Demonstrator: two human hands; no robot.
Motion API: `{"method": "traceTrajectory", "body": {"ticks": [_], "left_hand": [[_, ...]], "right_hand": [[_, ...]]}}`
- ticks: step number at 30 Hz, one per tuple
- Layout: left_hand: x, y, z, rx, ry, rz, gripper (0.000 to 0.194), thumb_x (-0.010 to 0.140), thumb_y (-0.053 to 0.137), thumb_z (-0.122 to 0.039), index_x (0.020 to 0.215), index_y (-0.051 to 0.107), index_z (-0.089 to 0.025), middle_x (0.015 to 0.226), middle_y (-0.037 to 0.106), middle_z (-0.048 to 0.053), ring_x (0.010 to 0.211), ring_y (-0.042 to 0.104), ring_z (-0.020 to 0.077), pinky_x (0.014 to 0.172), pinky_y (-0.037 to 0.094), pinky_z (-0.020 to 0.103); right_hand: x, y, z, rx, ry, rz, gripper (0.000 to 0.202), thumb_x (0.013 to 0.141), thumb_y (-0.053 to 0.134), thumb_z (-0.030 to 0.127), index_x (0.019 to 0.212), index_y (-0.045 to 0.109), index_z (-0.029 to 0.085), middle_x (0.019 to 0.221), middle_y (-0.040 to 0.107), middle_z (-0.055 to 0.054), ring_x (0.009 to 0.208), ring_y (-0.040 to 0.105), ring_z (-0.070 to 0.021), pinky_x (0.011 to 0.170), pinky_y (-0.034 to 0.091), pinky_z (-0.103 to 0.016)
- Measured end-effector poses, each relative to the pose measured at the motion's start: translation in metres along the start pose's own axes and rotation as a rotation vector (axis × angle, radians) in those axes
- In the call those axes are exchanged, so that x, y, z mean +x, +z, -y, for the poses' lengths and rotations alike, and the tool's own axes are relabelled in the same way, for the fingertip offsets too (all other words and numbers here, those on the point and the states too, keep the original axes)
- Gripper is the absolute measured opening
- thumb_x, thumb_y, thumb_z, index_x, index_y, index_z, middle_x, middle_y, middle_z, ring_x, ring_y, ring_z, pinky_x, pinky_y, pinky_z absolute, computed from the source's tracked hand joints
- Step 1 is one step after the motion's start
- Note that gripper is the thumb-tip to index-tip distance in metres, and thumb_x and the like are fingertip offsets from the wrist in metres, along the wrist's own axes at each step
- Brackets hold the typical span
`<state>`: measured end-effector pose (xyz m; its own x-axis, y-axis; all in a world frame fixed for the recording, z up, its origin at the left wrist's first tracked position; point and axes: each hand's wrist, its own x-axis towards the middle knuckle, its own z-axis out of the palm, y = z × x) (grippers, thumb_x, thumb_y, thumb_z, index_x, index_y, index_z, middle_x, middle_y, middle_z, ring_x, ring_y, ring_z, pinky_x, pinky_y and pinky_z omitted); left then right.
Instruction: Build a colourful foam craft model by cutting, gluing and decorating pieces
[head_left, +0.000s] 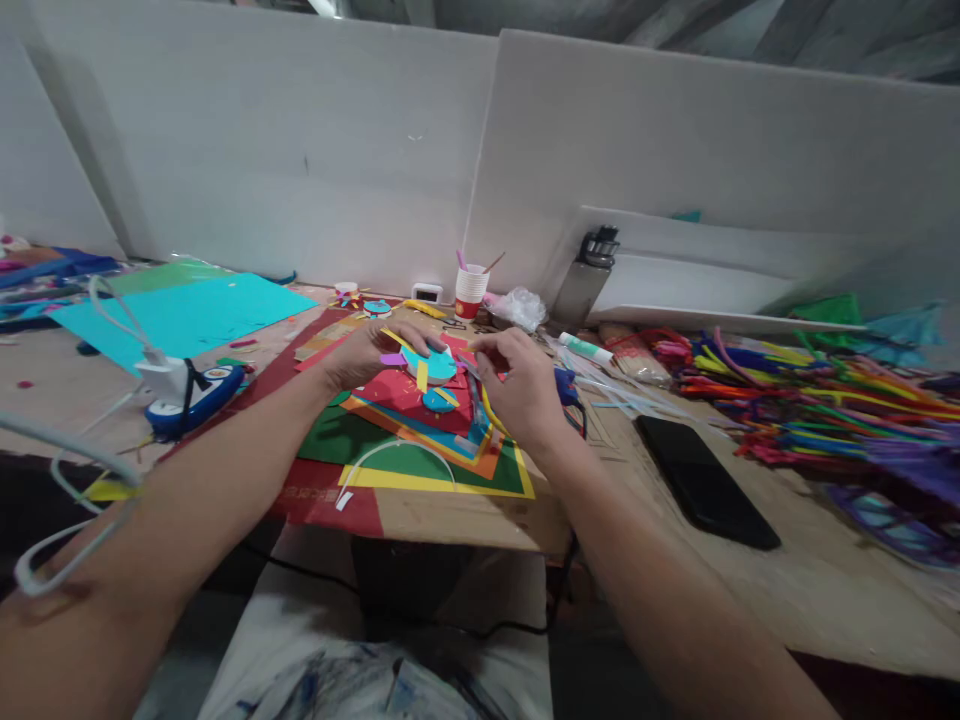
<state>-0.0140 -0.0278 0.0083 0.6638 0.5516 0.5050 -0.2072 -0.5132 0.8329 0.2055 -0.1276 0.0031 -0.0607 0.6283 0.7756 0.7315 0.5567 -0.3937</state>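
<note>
My left hand [379,352] holds a round paper craft [442,366] by its far left side. The craft has a turquoise top on a white rim, yellow strips and a purple tab on the left. A smaller blue paper disc [440,400] with a yellow strip sits at its near edge. At the right side of the craft, the fingers of my right hand [517,380] are pinched together on a small pink piece [466,357], its shape partly hidden. Below both hands lies a stack of coloured sheets, with a red sheet [386,400] on top.
A black phone [705,482] lies right, before a heap of pipe cleaners [817,390]. Behind are a glue stick [585,347], a bottle [585,280] and paper cups [471,290]. Left, a power strip [195,400] has a white cable near my forearm; beyond it lies a turquoise sheet [195,315].
</note>
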Motion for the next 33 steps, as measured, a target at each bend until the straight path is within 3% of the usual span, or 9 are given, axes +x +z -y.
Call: {"method": "traceTrajectory", "body": {"ticks": [5, 11, 21, 33], "left_hand": [[0.0000, -0.0007, 0.0013, 0.017, -0.015, -0.009, 0.020, 0.064, 0.085, -0.026, 0.080, 0.076, -0.018, 0.103, 0.075, 0.012, 0.100, 0.069, 0.0241, 0.088, 0.055, 0.038], [-0.0005, 0.0014, -0.0006, 0.040, -0.095, -0.054, 0.019, 0.065, 0.084, -0.027, 0.080, 0.076, -0.018, 0.101, 0.075, 0.011, 0.096, 0.069, 0.0229, 0.075, 0.056, 0.032], [-0.0010, 0.0059, -0.0053, -0.003, -0.203, -0.157, 0.022, 0.055, 0.086, -0.019, 0.075, 0.075, -0.018, 0.097, 0.075, 0.008, 0.091, 0.069, 0.0214, 0.080, 0.056, 0.034], [-0.0011, 0.0031, 0.0024, 0.053, -0.156, -0.132, 0.028, 0.060, 0.087, -0.029, 0.083, 0.076, -0.019, 0.096, 0.074, 0.008, 0.094, 0.069, 0.0210, 0.082, 0.054, 0.032]], "right_hand": [[-0.0017, 0.0027, 0.0015, -0.042, -0.113, 0.010, 0.015, 0.089, 0.052, 0.013, 0.091, 0.065, 0.020, 0.089, 0.063, -0.007, 0.080, 0.058, -0.0168, 0.073, 0.047, -0.031], [-0.0025, 0.0048, 0.0012, -0.005, -0.122, 0.014, 0.013, 0.088, 0.055, 0.013, 0.092, 0.066, 0.019, 0.086, 0.064, -0.006, 0.076, 0.058, -0.0156, 0.072, 0.048, -0.030], [-0.0027, 0.0024, 0.0053, 0.051, -0.132, 0.039, 0.015, 0.087, 0.055, 0.012, 0.090, 0.067, 0.020, 0.088, 0.064, -0.006, 0.080, 0.060, -0.0166, 0.073, 0.048, -0.031], [-0.0030, 0.0016, 0.0072, 0.122, -0.107, 0.080, 0.017, 0.087, 0.054, 0.010, 0.091, 0.067, 0.020, 0.088, 0.061, -0.006, 0.081, 0.058, -0.0171, 0.075, 0.046, -0.032]]}}
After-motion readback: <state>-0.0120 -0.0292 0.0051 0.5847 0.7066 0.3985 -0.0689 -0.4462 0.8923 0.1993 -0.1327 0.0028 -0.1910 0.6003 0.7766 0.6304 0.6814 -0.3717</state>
